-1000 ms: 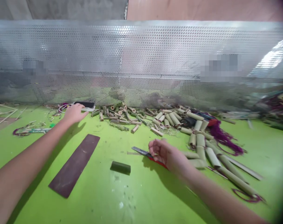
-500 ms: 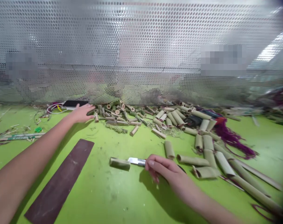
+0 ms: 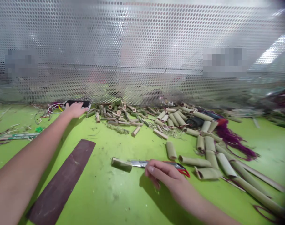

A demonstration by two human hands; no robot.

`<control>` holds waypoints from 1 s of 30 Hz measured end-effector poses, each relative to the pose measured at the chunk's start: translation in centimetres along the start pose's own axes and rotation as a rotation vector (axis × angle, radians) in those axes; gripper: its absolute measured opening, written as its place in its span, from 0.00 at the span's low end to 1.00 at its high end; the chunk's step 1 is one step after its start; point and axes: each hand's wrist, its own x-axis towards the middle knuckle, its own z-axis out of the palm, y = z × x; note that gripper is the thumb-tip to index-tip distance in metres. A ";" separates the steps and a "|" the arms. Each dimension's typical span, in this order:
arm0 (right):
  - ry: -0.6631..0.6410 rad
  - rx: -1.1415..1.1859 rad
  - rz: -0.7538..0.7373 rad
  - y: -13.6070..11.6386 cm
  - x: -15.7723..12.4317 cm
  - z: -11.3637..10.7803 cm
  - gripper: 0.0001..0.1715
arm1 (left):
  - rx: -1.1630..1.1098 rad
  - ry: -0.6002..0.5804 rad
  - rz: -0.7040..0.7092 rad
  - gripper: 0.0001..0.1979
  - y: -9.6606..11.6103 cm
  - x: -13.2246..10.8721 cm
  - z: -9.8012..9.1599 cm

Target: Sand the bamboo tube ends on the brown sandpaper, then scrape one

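Note:
My left hand (image 3: 74,109) reaches to the back left, its fingers spread over a black phone (image 3: 86,103) with a white cable beside it. Near the centre front, my right hand (image 3: 160,172) hovers with curled fingers beside a box cutter (image 3: 139,163) with a red and dark handle. The fingers partly cover the cutter, and whether they grip it is hard to tell. The cutter's blade points left, its tip at the end of a short bamboo piece (image 3: 121,164) on the green table (image 3: 104,197).
A brown strip (image 3: 64,181) lies at the left front. Short bamboo pieces (image 3: 119,112) are heaped along the back, with longer tubes (image 3: 226,165) at the right. Purple threads (image 3: 226,134) lie among them. A perforated metal screen (image 3: 142,40) stands behind.
My left hand has moved left, from beside the bamboo heap onto the phone. My right hand has shifted slightly down, and more of the cutter's handle now shows.

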 end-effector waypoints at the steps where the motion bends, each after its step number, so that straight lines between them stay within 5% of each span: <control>1: 0.010 -0.003 0.002 0.0 0.0 0.0 0.25 | -0.018 -0.021 0.045 0.35 0.5 0.0 0.1; 5: 0.036 -0.013 0.035 -0.4 -0.2 0.0 0.25 | -0.105 0.007 0.147 0.27 1.6 0.4 -1.1; 10: 0.025 0.014 0.055 -0.5 -0.2 0.1 0.26 | -0.122 0.128 -0.020 0.32 1.4 1.6 -2.0; 17: 0.009 -0.016 0.069 -0.4 -0.3 0.1 0.26 | -0.251 -0.222 0.224 0.24 3.2 -0.3 -2.8; 23: -0.009 -0.058 0.032 -0.4 -0.4 0.2 0.27 | -0.231 0.120 0.122 0.24 1.1 -1.9 -6.4; 28: 0.043 -0.129 -0.026 -0.2 -0.8 0.2 0.35 | -0.072 0.083 0.079 0.20 -1.6 -3.1 -5.1; 30: 0.082 -0.094 -0.058 -0.2 -0.9 0.3 0.31 | -0.041 0.061 0.105 0.28 -2.5 -3.4 -4.0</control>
